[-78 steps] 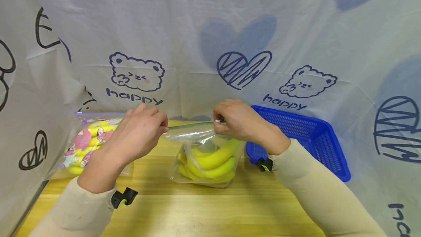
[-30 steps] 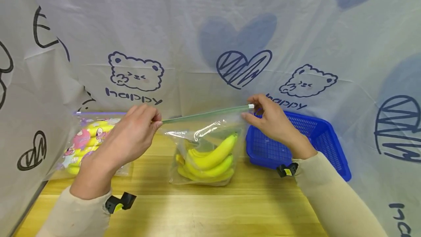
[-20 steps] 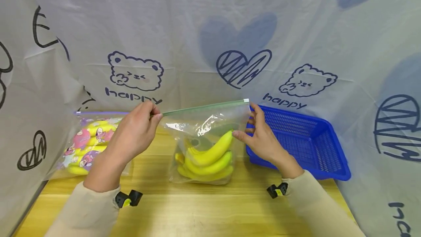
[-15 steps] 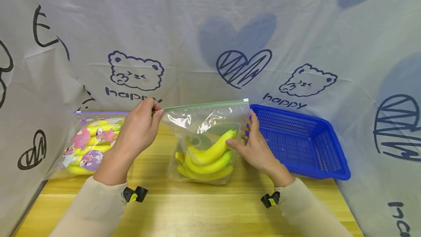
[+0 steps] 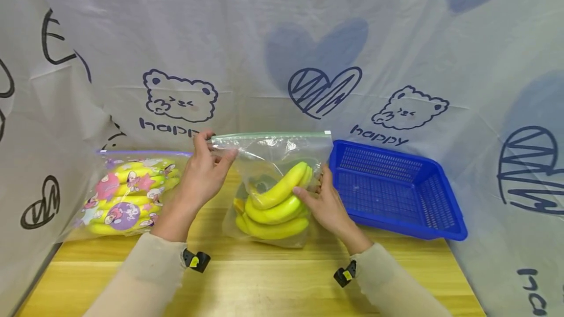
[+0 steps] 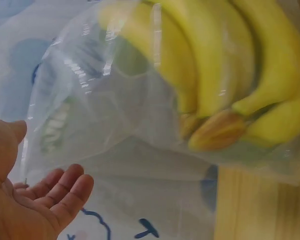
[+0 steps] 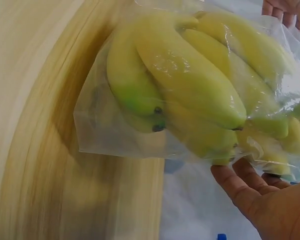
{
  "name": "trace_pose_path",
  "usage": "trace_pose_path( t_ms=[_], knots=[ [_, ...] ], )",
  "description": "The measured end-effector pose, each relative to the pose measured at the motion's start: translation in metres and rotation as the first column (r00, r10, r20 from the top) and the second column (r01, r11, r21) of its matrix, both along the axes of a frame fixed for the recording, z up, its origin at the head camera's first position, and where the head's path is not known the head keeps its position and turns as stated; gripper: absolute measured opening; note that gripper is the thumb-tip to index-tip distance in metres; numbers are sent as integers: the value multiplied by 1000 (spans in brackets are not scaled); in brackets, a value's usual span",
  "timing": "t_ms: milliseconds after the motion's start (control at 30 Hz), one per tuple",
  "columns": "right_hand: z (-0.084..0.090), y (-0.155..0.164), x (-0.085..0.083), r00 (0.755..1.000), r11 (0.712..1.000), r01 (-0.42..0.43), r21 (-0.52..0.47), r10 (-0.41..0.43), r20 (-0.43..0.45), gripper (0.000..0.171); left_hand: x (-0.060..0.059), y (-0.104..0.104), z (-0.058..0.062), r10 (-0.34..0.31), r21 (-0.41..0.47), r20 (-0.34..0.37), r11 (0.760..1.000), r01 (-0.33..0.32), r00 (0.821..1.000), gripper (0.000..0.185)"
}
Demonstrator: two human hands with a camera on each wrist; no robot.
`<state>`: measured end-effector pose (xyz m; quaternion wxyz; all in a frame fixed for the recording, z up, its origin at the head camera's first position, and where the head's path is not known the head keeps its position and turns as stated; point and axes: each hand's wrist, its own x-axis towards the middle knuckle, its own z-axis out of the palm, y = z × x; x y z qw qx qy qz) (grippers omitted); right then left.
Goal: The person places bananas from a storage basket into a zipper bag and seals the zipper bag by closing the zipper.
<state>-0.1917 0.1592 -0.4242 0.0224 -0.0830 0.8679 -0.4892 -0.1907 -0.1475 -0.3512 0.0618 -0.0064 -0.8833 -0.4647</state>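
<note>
A clear zip bag (image 5: 282,155) with a green top strip stands in the middle of the table, with a bunch of yellow bananas (image 5: 275,209) inside. A white slider sits at the strip's right end. My right hand (image 5: 328,207) grips the bag's right side, thumb in front over the bananas and fingers behind; the right wrist view shows these fingers (image 7: 242,187) against the bag. At the upper left corner is my left hand (image 5: 202,180), its thumb and fingers spread apart on either side of the bag's edge, as the left wrist view shows with its fingers (image 6: 65,192).
To the left lies a second zip bag (image 5: 128,194), printed with pink and purple cartoons and holding bananas. A blue plastic basket (image 5: 396,190) stands at right. Behind the wooden table (image 5: 273,283) hangs a white printed curtain (image 5: 246,38).
My right hand has left the slider end and moved down to the bag's side by the bananas. My left hand has loosened from the strip's left end and turned. The bag's top has levelled.
</note>
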Motion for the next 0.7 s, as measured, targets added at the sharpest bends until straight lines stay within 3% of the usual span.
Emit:
trace_pose_path(
  t_ms=[100,200,367,467,567,700],
  knots=[
    [-1,-1,0,1000,1000,4,15,-4,4,108,1,1,-7,-22,14,34,1000,22,999,91],
    [-1,0,1,1000,1000,8,29,-8,3,109,0,2,-10,-27,10,24,1000,27,999,92],
    [7,0,1,1000,1000,3,-3,-3,4,108,2,2,-3,-9,-12,-38,1000,8,999,87],
    [16,0,-1,1000,998,-16,-62,16,-7,87,3,1,4,15,-30,-82,999,-18,997,85],
    [26,0,-5,999,995,-17,-97,13,-36,55,5,-1,8,33,-45,-113,998,-38,993,83],
    [39,0,-13,996,993,41,-107,-49,-68,26,6,-3,12,42,-58,-124,997,-49,991,81]
  ],
)
